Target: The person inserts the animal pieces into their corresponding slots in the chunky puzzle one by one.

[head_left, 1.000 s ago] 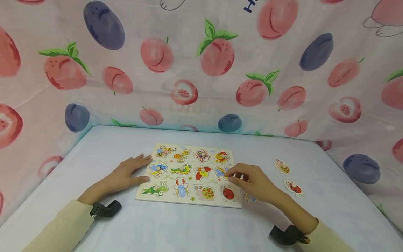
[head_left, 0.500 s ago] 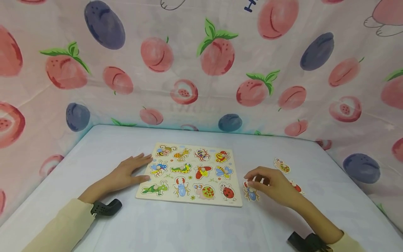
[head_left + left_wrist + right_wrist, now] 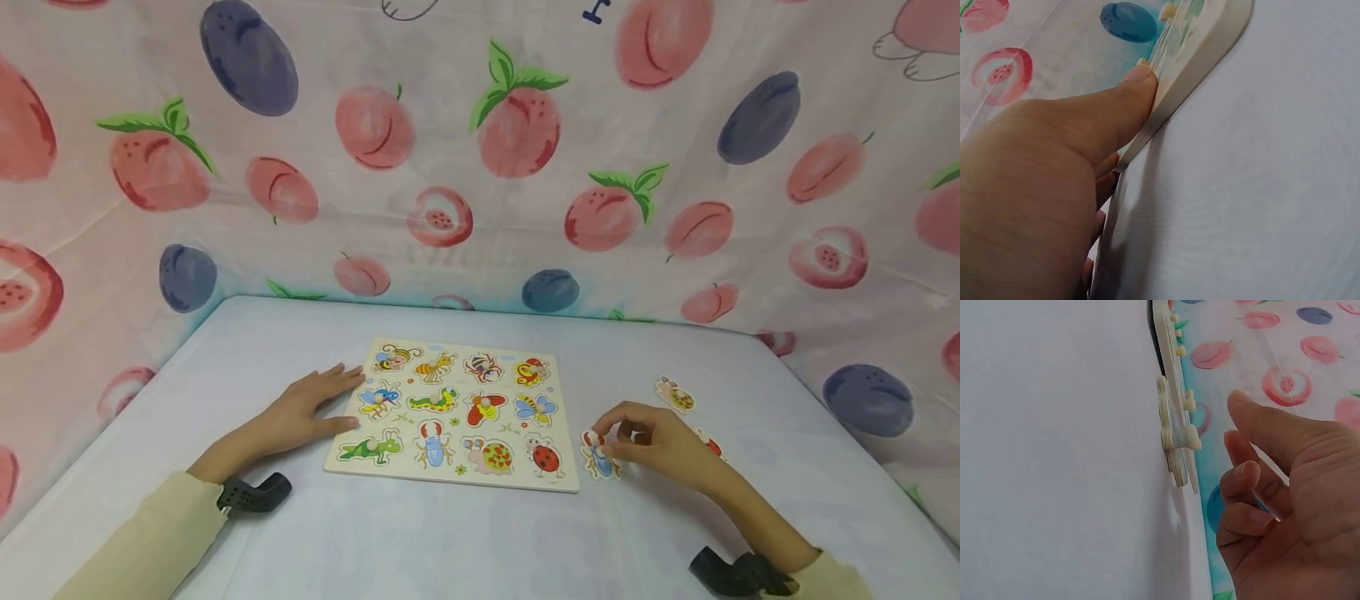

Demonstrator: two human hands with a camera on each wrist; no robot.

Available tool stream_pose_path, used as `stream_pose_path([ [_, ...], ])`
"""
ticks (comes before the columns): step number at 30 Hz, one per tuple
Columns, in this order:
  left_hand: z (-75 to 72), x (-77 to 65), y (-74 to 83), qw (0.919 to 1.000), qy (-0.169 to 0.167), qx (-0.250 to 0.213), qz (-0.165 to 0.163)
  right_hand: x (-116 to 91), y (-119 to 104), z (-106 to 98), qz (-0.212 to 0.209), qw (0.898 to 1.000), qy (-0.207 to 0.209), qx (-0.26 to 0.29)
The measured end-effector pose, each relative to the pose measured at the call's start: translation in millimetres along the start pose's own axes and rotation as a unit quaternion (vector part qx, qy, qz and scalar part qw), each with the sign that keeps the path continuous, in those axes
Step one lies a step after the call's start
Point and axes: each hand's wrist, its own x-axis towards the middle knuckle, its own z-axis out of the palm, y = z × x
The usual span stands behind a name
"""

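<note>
A wooden peg puzzle board (image 3: 450, 478) printed with insects lies on the table. My left hand (image 3: 306, 408) rests at its left edge, and in the left wrist view the thumb (image 3: 1129, 103) lies over the board's rim. My right hand (image 3: 656, 437) is over a blue stag beetle piece (image 3: 602, 463) just right of the board. In the right wrist view, thumb and bent fingers stand apart, a short gap away from the piece's knob (image 3: 1190, 437). On the board, the blue-winged bee piece (image 3: 535, 409) sits in its spot. Beetle, snail and ladybug spots show printed pictures without knobs.
A snail piece (image 3: 677, 394) lies on the white table farther right. A ladybug piece (image 3: 710, 443) is partly hidden behind my right hand. Behind the table hangs a fruit-printed cloth (image 3: 480, 275).
My right hand has left the blue-winged bee piece on the board and moved right to the stag beetle piece. My left hand has stayed at the board's edge.
</note>
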Motion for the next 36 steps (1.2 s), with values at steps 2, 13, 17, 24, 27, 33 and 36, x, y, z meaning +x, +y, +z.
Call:
stream_pose_path([
  [2,0.2,0.1,-0.5,1.0000,0.000,0.000,-0.002,0.2,2.6,-0.4,0.001,1.000,-0.007,0.009],
  [13,0.7,0.7,0.1,1.0000,0.001,0.005,-0.001,-0.5,18.0,0.7,-0.008,0.999,-0.028,0.021],
  [17,0.5,0.2,1.2,1.0000,0.001,0.003,-0.006,-0.8,22.1,1.7,-0.013,0.999,-0.026,0.026],
  [24,-1.6,-1.5,3.5,1.0000,-0.001,0.003,-0.003,-1.2,27.5,4.5,-0.016,0.999,-0.017,0.024],
  [27,-2.0,-1.3,3.7,1.0000,0.000,0.001,0.005,-1.3,28.9,5.3,-0.010,1.000,-0.011,0.017],
  [33,-0.2,-0.2,1.7,1.0000,-0.003,0.001,-0.002,-1.1,29.4,7.1,0.013,1.000,-0.005,-0.001],
  [36,0.6,0.2,0.9,1.0000,-0.001,0.001,-0.003,-1.3,28.6,7.8,0.018,1.000,0.000,-0.008],
])
